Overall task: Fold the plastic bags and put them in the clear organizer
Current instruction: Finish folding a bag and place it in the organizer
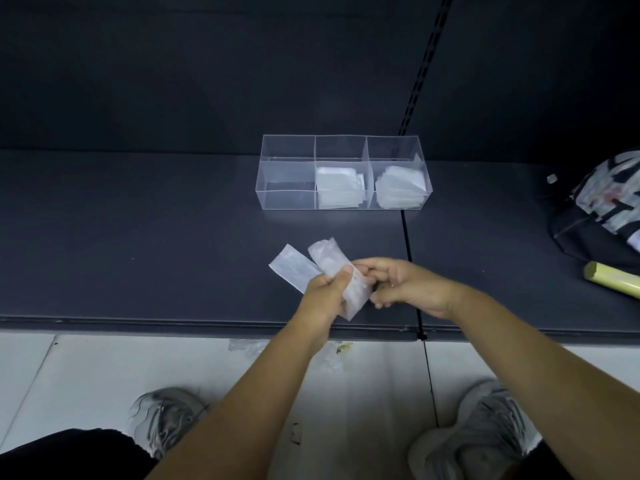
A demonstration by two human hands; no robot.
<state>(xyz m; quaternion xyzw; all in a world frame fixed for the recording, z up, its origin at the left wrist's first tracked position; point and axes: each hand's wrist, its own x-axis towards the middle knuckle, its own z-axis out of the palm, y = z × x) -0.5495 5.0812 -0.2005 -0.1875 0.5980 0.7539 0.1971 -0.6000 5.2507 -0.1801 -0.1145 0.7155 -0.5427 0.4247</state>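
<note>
The left hand [323, 289] and right hand [405, 285] pinch a folded plastic bag [327, 259]; its lower end blurred.

The organizer [289, 200] is clear, smooth, glossy plastic. The bags [327, 259] are thin, milky, crinkled plastic film. The shelf [138, 237] looks like matt dark painted metal, and the floor [104, 365] is pale and smooth.
</note>
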